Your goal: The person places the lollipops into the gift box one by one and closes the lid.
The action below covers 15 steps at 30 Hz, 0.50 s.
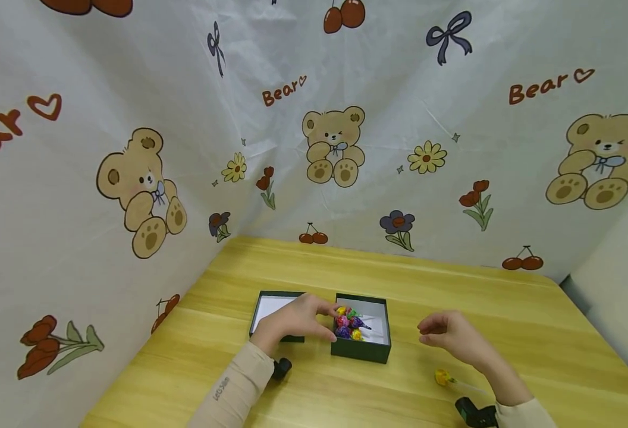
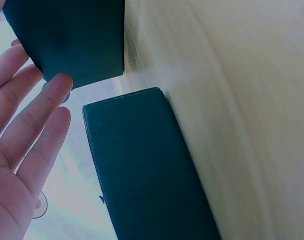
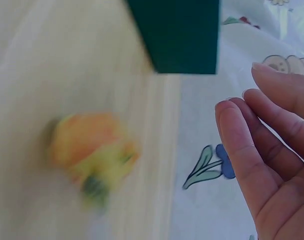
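Observation:
My left hand [image 1: 300,318] hovers at the left rim of a dark green box [image 1: 359,352], its fingers relaxed and spread. Inside that box lie several lollipops [image 1: 348,324] in colourful wrappers, their white sticks pointing right. In the left wrist view the fingertips overlap the box's green side [image 2: 77,35], with nothing held between them. To the right, my right hand [image 1: 455,339] is raised over the table, fingers loosely bent and holding nothing. Below it a yellow lollipop [image 1: 442,377] lies on the wood; it appears blurred, yellow and orange, in the right wrist view.
Left of the box sits a second shallow green tray or lid [image 1: 273,304] with a white inside, partly covered by my left hand. The wooden table [image 1: 421,279] meets a bear-printed cloth [image 1: 389,77] at its back and left. Black devices [image 1: 474,412] are on both wrists.

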Available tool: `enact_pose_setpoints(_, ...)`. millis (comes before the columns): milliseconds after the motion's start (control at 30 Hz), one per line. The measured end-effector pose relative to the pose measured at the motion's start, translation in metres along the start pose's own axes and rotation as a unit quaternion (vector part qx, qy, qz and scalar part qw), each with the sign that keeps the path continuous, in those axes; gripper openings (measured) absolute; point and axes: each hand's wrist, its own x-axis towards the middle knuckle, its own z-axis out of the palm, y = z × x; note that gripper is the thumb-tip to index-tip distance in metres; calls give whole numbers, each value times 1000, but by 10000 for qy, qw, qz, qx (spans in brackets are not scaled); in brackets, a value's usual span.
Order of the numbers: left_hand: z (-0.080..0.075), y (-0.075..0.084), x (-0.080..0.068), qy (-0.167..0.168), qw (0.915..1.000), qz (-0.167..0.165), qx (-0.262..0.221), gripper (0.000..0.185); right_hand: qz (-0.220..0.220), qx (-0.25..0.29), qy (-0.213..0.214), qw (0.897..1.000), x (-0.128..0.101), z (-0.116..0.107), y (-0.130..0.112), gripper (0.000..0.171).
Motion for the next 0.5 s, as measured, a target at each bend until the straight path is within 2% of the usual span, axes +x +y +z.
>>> enact_pose_setpoints(133, -3, 1, -1, 42, 10000, -24, -5, 49, -45, -21, -151, 9999, -3, -3, 11, 25)
enact_pose_setpoints(367, -2, 2, 0, -21, 10000, -6, -30, 48, 63, 136, -683, 9976, -14, -7, 27, 30)
enact_pose_setpoints(500, -1, 3, 1, -47, 10000, -6, 0, 47, 97, 184, -766, 9968, -19, -8, 33, 31)
